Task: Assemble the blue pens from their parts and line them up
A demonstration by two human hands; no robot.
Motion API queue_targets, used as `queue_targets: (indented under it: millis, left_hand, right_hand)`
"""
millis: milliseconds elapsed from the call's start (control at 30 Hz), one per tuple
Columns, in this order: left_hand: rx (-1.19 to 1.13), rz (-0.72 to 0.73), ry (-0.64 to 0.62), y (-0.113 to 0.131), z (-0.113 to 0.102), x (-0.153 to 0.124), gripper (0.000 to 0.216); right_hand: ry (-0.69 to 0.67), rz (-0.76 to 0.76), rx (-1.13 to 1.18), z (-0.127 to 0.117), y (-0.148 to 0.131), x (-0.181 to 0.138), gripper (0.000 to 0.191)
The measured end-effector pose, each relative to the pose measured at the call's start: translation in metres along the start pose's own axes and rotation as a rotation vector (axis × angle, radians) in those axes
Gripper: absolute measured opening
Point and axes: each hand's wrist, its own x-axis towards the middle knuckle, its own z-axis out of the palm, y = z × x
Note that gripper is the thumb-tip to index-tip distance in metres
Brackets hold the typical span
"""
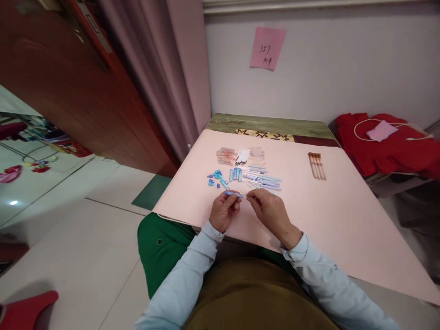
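Near the table's front edge, my left hand [223, 211] is closed round a light blue pen barrel [234, 195] lying sideways. My right hand [270, 208] pinches at the barrel's right end; whatever small part sits between those fingertips is too small to make out. Just beyond my hands lie several pale blue pen barrels [266, 179] in a row. Short turquoise and blue cylinders [235, 174] stand beside them, and small blue caps [217, 174] are scattered to the left. Behind these are thin black-tipped refills [242, 158] and clear pinkish pieces [226, 155].
A pale pink sheet covers the table [330, 220]. Several brown-topped pens [316, 166] lie together at the right. Red cloth [374, 142] with a white cord is piled beyond the right edge. A wooden door [113, 91] and a curtain [178, 68] stand at the left.
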Motion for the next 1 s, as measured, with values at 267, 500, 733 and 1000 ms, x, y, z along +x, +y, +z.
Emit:
queue_targets:
  millis: [267,500,733,1000]
  left_hand:
    - [-0.204,-0.148,0.008,-0.011,0.021,-0.015,0.032]
    - [-0.451,-0.238,0.064,0.003,0.022,-0.017,0.019]
    - [-0.571,-0.084,0.08,0.029,-0.003,-0.003,0.026]
    - [-0.487,-0.141,0.045,0.011,-0.009,-0.003,0.022]
  right_hand:
    - [0.067,0.157,0.471,-0.005,-0.006,-0.001,0.025]
    - [0.121,0.317,0.777,-0.014,0.0,-0.001,0.036]
    - [0.252,0.384,0.648,-0.018,0.041,-0.001,0.032]
    - [0.199,0.341,-0.041,-0.009,0.055,-0.003,0.02]
